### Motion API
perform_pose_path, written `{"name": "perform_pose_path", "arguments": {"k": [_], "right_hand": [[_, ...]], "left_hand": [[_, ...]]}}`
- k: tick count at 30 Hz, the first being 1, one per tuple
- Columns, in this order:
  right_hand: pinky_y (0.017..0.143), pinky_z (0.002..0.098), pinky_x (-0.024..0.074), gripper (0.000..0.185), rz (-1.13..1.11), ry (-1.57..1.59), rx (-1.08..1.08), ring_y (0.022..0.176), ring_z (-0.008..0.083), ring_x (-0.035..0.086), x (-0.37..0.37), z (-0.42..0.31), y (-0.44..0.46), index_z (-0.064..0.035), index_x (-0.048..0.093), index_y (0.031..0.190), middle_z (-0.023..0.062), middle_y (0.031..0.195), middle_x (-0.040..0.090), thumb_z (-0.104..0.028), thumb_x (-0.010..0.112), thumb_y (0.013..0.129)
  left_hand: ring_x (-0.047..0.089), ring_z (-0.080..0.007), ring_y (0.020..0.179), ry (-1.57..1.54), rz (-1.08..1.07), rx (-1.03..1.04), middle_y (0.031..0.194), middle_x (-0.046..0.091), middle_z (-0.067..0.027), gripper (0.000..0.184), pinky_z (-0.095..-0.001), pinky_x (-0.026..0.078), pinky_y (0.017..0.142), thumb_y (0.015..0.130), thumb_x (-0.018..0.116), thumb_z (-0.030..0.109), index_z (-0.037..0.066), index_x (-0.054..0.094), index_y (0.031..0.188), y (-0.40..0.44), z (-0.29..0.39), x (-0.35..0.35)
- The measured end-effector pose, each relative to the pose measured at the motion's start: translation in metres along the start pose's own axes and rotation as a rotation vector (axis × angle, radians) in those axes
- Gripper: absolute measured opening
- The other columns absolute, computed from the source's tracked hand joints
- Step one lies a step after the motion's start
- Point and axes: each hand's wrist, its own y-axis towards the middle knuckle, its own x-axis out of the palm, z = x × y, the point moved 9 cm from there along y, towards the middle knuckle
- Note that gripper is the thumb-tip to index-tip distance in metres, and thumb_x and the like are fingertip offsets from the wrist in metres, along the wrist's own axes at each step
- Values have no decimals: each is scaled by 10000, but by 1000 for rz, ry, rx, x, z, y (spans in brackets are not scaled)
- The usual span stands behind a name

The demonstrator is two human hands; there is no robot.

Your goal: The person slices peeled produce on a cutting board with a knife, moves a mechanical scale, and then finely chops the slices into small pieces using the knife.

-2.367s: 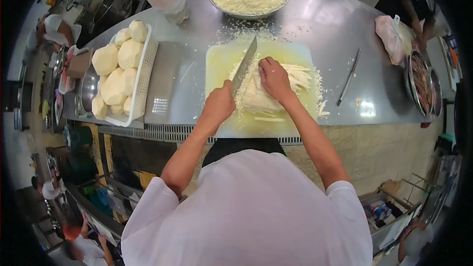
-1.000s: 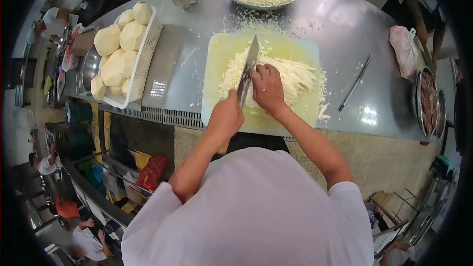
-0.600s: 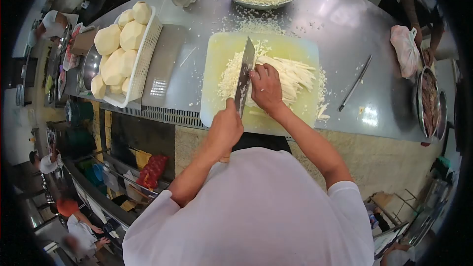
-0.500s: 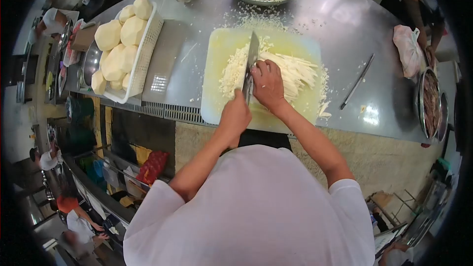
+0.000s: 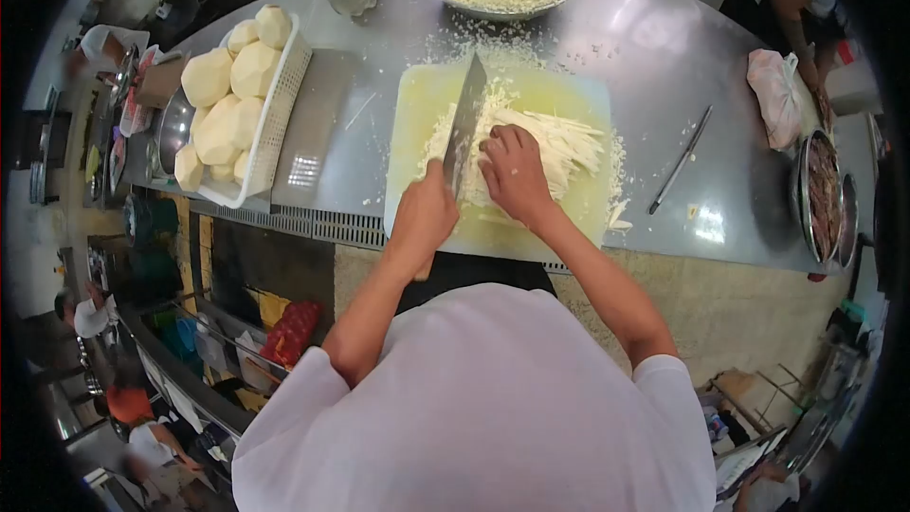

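Observation:
My left hand [image 5: 426, 216] is wrapped round the handle of a broad knife [image 5: 464, 128], its blade standing on edge and pointing to the far side of the board. Right of the blade, with a small gap between, my right hand [image 5: 515, 171] rests with curled fingers on a bundle of pale strips [image 5: 561, 140]. The strips fan out to the right under and beyond that hand. Fine chopped bits [image 5: 438, 137] lie left of the blade. All this is on a yellowish cutting board [image 5: 413, 95]. My right palm hides part of the bundle.
A metal bowl [image 5: 500, 15] heaped with chopped bits stands beyond the board. Left is a white basket [image 5: 284, 100] of peeled pale vegetables. A thin metal tool [image 5: 680, 159], a plastic bag [image 5: 775, 100] and a bowl of brown strips [image 5: 821, 192] are to the right; another person's arm reaches near them.
The knife and my left hand have shifted left, away from my right fingers, after the blade stood against them. Near the bag, the other person's arm has moved slightly.

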Motion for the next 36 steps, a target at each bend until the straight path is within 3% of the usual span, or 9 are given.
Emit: {"name": "perform_pose_path", "arguments": {"k": [5, 10, 13, 18, 22, 25, 27, 34, 36], "right_hand": [[1066, 587, 334, 373, -128, 52, -17, 1287, 397, 454, -4, -30, -47, -61, 642, 1046, 187, 1312, 529, -61, 760, 693], [1044, 580, 323, 296, -126, -67, -17, 1279, 390, 462, 18, -17, -74, -71, 679, 926, 177, 1313, 533, -65, 776, 647], [1040, 563, 323, 249, -47, -112, 29, 1270, 391, 466, 4, -16, -67, -71, 693, 883, 174, 1304, 533, -70, 773, 647], [1026, 533, 361, 199, 66, -18, 51, 1256, 382, 470, -32, 4, -1, -78, 708, 935, 158, 1311, 529, -132, 757, 750], [1012, 500, 414, 202, 134, -2, 112, 1242, 389, 487, -35, 71, 45, -77, 725, 992, 168, 1294, 560, -197, 740, 830], [991, 474, 458, 291, 13, 86, 186, 1219, 388, 519, -7, 114, 50, -70, 737, 1079, 182, 1240, 610, -304, 665, 922], [968, 474, 479, 395, -375, -56, 288, 1150, 385, 574, 26, 126, 41, -60, 727, 1156, 198, 1148, 650, -373, 546, 996], [927, 462, 493, 385, -334, 88, 315, 1040, 388, 614, 17, 106, 20, -34, 725, 1112, 196, 1066, 657, -328, 495, 1017], [907, 454, 502, 310, -166, -10, 311, 1053, 387, 609, 7, 93, 17, -13, 702, 1098, 192, 1091, 652, -256, 539, 996]], "left_hand": [[632, -544, 745, 0, 15, -25, 732, 621, -359, 214, -606, 489, 675, 869, 541, -7, -74, 460, 1056, 10, -30, 26], [630, -549, 756, 17, 12, -30, 743, 622, -364, 241, -602, 498, 669, 849, 533, -25, -87, 460, 1070, -4, -16, -14], [634, -546, 756, 43, 16, -68, 746, 622, -366, 244, -600, 502, 667, 857, 532, -20, -77, 463, 1084, 7, -51, 23], [631, -535, 760, 16, 14, 49, 733, 612, -348, 308, -586, 488, 662, 905, 529, 22, -104, 442, 1172, 15, -33, -14], [639, -532, 771, 48, 56, -38, 758, 632, -345, 274, -591, 503, 679, 883, 549, 18, -82, 480, 1129, 6, -60, 3], [640, -531, 794, 28, 70, 11, 779, 640, -337, 249, -599, 498, 705, 891, 551, 29, -67, 502, 1116, 22, -67, -7], [640, -531, 801, 12, 82, 65, 786, 645, -332, 243, -603, 494, 717, 893, 553, 34, -60, 511, 1114, 22, -63, -27], [639, -527, 754, 160, 118, 16, 739, 640, -317, 243, -609, 494, 685, 894, 541, 43, -34, 509, 1123, 21, -83, -23], [645, -511, 702, 233, 60, 55, 690, 635, -296, 233, -603, 498, 646, 901, 534, 48, -27, 510, 1121, 15, -67, -5]]}}
